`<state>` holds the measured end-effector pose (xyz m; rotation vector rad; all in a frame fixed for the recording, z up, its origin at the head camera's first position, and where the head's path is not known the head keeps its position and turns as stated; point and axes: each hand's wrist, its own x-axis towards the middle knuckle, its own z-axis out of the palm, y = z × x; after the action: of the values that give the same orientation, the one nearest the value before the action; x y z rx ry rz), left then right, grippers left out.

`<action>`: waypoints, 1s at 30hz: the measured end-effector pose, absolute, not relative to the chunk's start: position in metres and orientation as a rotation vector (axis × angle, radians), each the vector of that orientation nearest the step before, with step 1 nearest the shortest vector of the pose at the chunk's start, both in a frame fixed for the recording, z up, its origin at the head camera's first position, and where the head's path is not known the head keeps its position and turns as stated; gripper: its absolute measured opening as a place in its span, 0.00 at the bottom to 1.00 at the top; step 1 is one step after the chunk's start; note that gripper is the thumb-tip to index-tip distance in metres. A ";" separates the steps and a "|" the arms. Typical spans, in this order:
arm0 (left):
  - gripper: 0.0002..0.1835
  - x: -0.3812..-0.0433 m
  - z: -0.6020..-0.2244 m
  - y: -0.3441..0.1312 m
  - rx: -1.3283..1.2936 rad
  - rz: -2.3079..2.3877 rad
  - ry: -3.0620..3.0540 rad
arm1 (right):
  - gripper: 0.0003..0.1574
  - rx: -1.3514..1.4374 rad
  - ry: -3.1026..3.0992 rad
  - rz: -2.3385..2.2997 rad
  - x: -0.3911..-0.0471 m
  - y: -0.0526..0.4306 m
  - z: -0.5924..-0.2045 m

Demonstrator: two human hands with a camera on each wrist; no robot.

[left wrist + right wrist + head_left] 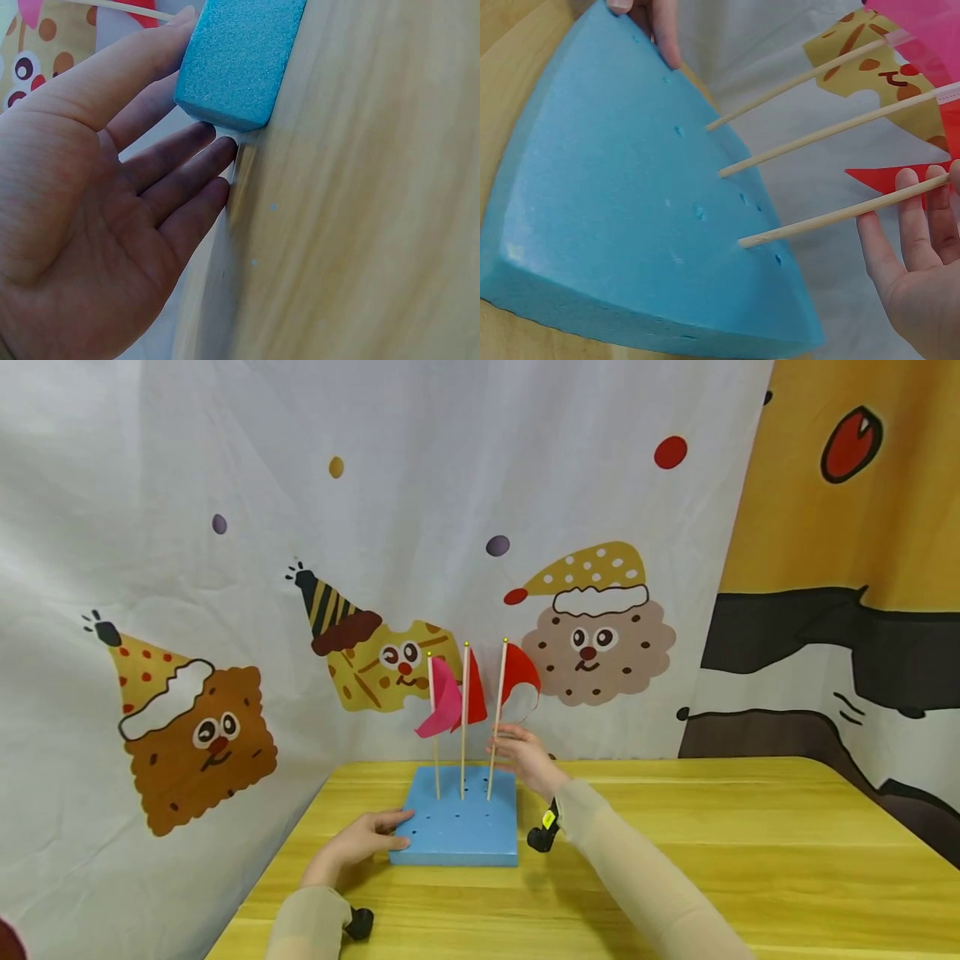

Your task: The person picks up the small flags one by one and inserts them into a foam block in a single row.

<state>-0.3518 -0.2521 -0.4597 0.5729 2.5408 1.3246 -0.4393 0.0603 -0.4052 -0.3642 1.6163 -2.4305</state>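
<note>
A blue foam block (465, 843) with small holes lies on the table, and three small flags on wooden sticks stand in its far part. The left flag (444, 697) is pink, the middle flag (472, 689) red, the right flag (520, 672) red. My right hand (528, 762) holds the right flag's stick (817, 221) between fingers and thumb, below the cloth; the stick's foot is in the foam. With fingers fairly straight, my left hand (367, 839) touches the block's left edge. In the left wrist view, that hand's lower fingers (187, 176) are beside the block's corner.
The wooden table (675, 835) extends widely to the right of the block. Behind it hangs a white curtain (420, 460) printed with cartoon biscuits. More printed cloth (847, 543) hangs at the right. Dark wrist-worn devices (543, 837) sit below both hands.
</note>
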 end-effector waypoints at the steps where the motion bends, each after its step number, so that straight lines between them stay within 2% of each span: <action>1: 0.33 -0.351 -0.459 -0.252 0.576 1.326 2.545 | 0.14 -0.366 1.623 -2.422 -0.439 0.059 -0.406; 10: 0.32 -0.350 -0.458 -0.253 0.575 1.351 2.534 | 0.18 -0.360 1.672 -2.399 -0.437 0.055 -0.409; 15: 0.32 -0.348 -0.455 -0.253 0.577 1.345 2.549 | 0.17 -0.403 1.663 -2.364 -0.430 0.057 -0.403; 22: 0.33 -0.350 -0.461 -0.254 0.602 1.330 2.532 | 0.27 -0.419 1.633 -2.365 -0.433 0.064 -0.416; 30: 0.31 -0.352 -0.457 -0.255 0.615 1.323 2.485 | 0.28 -0.427 1.637 -2.363 -0.437 0.090 -0.423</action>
<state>-0.3516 -0.2554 -0.4567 0.6147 2.4852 1.3233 -0.4374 0.0896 -0.4232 -0.4267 1.6366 -2.3629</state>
